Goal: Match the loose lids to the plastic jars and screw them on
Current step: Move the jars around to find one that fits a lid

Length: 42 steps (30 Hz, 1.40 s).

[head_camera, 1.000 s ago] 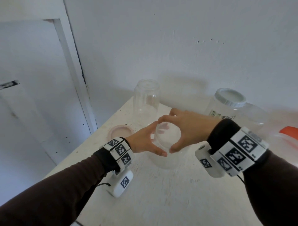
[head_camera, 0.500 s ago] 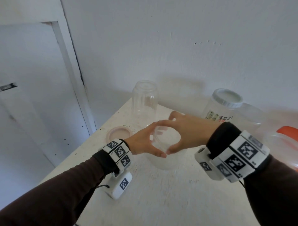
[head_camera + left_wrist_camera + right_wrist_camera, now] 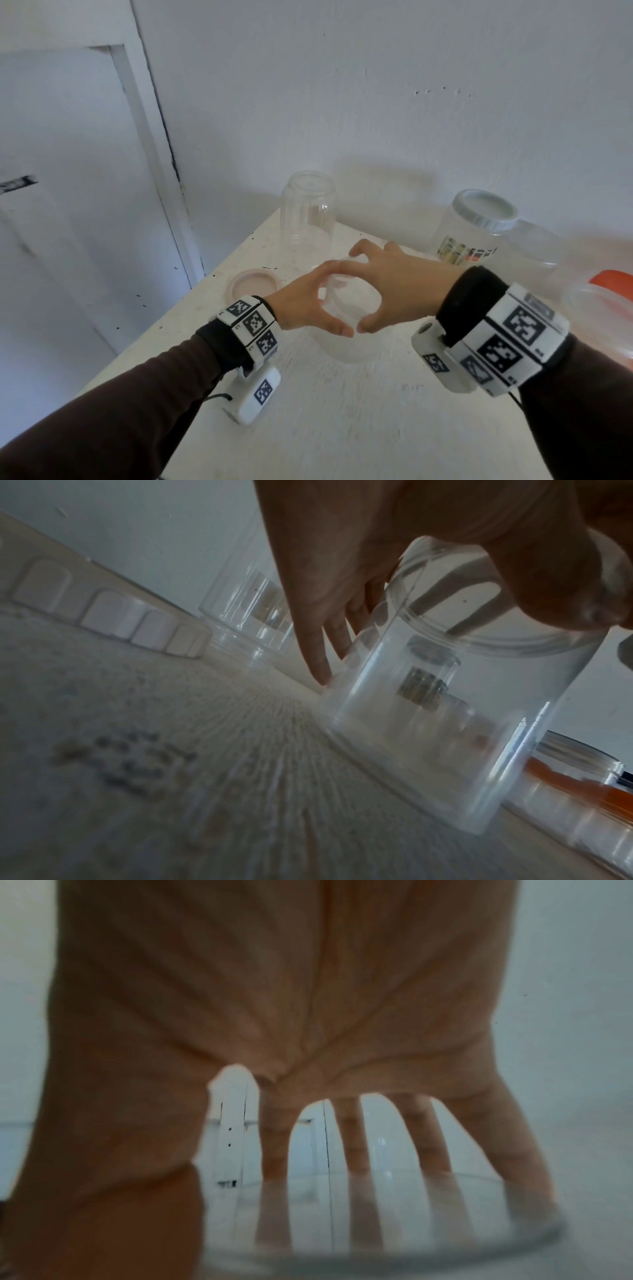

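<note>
A small clear plastic jar [image 3: 346, 346] stands on the white table [image 3: 342, 428] in the middle of the head view. A clear lid [image 3: 354, 298] sits on its mouth. My left hand [image 3: 301, 303] wraps the jar from the left, fingers down its far side [image 3: 318, 647] and thumb in front. From above, my right hand [image 3: 400, 284] grips the lid, its spread fingers [image 3: 356, 1150] curled over the lid's rim [image 3: 394, 1250]. The two thumbs nearly touch at the front. A loose pink lid [image 3: 253, 286] lies to the left.
A tall open clear jar [image 3: 307, 219] stands behind the hands. At the back right are a jar with a white lid [image 3: 479, 226], another clear container [image 3: 537, 250] and an orange-lidded jar [image 3: 613, 284]. The table's left edge runs close to a white door [image 3: 68, 205].
Both hands stay around the jar and lid in the same place. The right hand has shifted slightly on the lid; no other object has moved.
</note>
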Each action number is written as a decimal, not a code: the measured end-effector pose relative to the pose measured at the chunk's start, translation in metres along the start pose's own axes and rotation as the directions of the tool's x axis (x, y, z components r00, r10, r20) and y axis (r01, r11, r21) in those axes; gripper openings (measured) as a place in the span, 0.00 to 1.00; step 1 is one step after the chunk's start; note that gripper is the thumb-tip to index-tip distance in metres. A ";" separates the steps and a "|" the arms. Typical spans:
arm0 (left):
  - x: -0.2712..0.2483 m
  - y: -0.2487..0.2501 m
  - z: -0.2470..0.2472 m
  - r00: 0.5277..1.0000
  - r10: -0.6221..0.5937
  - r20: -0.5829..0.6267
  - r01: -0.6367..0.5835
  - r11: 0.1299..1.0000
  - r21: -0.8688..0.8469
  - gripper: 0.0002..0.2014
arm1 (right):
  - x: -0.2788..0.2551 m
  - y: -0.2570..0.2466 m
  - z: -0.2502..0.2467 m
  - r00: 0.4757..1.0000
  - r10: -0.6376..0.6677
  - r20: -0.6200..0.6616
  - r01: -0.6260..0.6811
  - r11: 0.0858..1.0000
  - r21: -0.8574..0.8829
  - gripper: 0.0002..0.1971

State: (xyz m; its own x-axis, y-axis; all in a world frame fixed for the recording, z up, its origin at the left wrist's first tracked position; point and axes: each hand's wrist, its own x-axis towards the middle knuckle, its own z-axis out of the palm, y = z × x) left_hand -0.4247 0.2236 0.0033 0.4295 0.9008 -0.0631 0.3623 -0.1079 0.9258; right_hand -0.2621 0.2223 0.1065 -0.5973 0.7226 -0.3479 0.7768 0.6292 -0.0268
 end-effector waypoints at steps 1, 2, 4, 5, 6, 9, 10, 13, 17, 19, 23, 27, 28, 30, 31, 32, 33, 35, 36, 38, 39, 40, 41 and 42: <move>0.000 0.001 0.000 1.000 0.006 0.004 -0.006 1.000 -0.001 0.42 | 0.000 -0.001 0.002 0.999 0.016 -0.035 -0.017 1.000 -0.023 0.41; 0.000 0.001 -0.001 1.000 0.012 0.011 -0.012 1.000 -0.001 0.42 | 0.001 -0.002 0.003 0.998 0.027 -0.058 -0.029 0.999 -0.042 0.41; 0.000 0.000 -0.001 0.999 0.025 0.021 -0.025 1.000 0.007 0.42 | 0.002 -0.001 0.001 0.997 0.043 -0.059 -0.046 0.998 -0.051 0.43; 0.000 0.000 -0.001 1.000 0.023 0.019 -0.023 1.000 0.011 0.43 | 0.003 0.000 -0.001 0.998 0.041 -0.038 -0.042 0.998 -0.044 0.45; 0.000 0.000 -0.001 1.000 0.019 0.015 -0.019 1.000 0.011 0.43 | 0.002 0.002 -0.003 1.000 0.028 -0.003 -0.028 0.999 -0.030 0.47; -0.001 0.001 0.000 1.000 0.018 0.019 -0.018 1.000 0.002 0.47 | 0.000 0.010 -0.008 0.995 -0.041 0.096 0.035 0.998 0.059 0.48; -0.002 0.002 0.001 0.999 0.021 0.024 -0.021 1.000 0.000 0.48 | 0.000 0.013 -0.008 0.994 -0.059 0.094 0.051 0.995 0.086 0.47; -0.002 0.003 0.001 1.000 0.017 0.023 -0.017 1.000 -0.007 0.49 | 0.001 0.019 -0.003 0.997 -0.082 0.012 0.080 0.988 0.131 0.44; -0.002 0.002 0.000 1.000 0.001 0.012 -0.001 1.000 -0.013 0.50 | -0.001 0.023 0.006 0.991 -0.088 -0.101 0.098 0.990 0.098 0.42; -0.001 0.001 0.000 1.000 0.000 0.009 0.000 1.000 -0.016 0.50 | -0.001 0.024 0.010 0.987 -0.085 -0.136 0.095 0.993 0.068 0.42; 0.000 0.001 0.000 1.000 0.012 0.009 -0.011 0.999 -0.037 0.47 | 0.000 0.024 0.015 0.979 -0.081 -0.188 0.090 0.995 0.045 0.42; 0.001 -0.001 -0.001 1.000 0.024 0.018 -0.023 0.999 -0.038 0.48 | -0.001 0.026 0.019 0.975 -0.075 -0.208 0.091 0.993 0.071 0.41; 0.001 -0.001 0.000 0.999 0.027 0.020 -0.026 0.999 -0.037 0.49 | -0.002 0.027 0.021 0.975 -0.074 -0.210 0.096 0.991 0.097 0.41; 0.001 -0.001 0.002 0.999 0.031 0.020 -0.030 0.999 -0.040 0.50 | -0.005 0.029 0.026 0.978 -0.065 -0.199 0.099 0.981 0.165 0.40; 0.001 -0.001 0.003 0.999 0.029 0.022 -0.027 0.998 -0.053 0.50 | -0.006 0.029 0.029 0.979 -0.062 -0.192 0.099 0.976 0.192 0.40; 0.001 -0.001 0.004 0.999 0.024 0.027 -0.022 0.997 -0.069 0.49 | -0.008 0.030 0.032 0.980 -0.059 -0.191 0.100 0.972 0.211 0.40; 0.002 -0.002 0.004 0.999 0.021 0.041 -0.018 0.996 -0.087 0.47 | -0.011 0.029 0.035 0.979 -0.055 -0.197 0.100 0.969 0.226 0.39; 0.002 -0.001 0.003 0.997 0.017 0.069 -0.009 0.992 -0.122 0.45 | -0.015 0.030 0.040 0.976 -0.043 -0.215 0.098 0.963 0.252 0.39; 0.003 0.001 0.003 0.998 0.017 0.068 -0.007 0.990 -0.138 0.44 | -0.017 0.031 0.042 0.974 -0.034 -0.222 0.093 0.960 0.262 0.39; 0.005 0.004 0.004 0.999 0.014 0.040 -0.008 0.988 -0.153 0.41 | -0.021 0.035 0.046 0.974 -0.007 -0.225 0.069 0.960 0.270 0.39; 0.007 0.006 0.005 1.000 0.019 0.024 -0.015 0.988 -0.156 0.39 | -0.024 0.037 0.048 0.974 0.009 -0.225 0.051 0.964 0.260 0.38; 0.009 0.007 0.007 1.000 0.025 0.011 -0.022 0.987 -0.158 0.38 | -0.027 0.039 0.050 0.972 0.023 -0.232 0.035 0.970 0.241 0.37; 0.012 0.009 0.009 1.000 0.031 -0.001 -0.031 0.986 -0.162 0.37 | -0.031 0.041 0.051 0.968 0.033 -0.249 0.022 0.976 0.217 0.36; 0.015 0.011 0.013 0.999 0.038 -0.015 -0.040 0.985 -0.166 0.36 | -0.036 0.043 0.053 0.961 0.042 -0.275 0.013 0.981 0.195 0.34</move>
State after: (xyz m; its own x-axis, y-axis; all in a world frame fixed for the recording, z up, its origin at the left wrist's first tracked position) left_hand -0.4039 0.2309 0.0075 0.4306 0.9023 -0.0227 0.2024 -0.0720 0.9766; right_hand -0.1969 0.2078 0.0678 -0.5958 0.7993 -0.0778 0.7932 0.5705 -0.2130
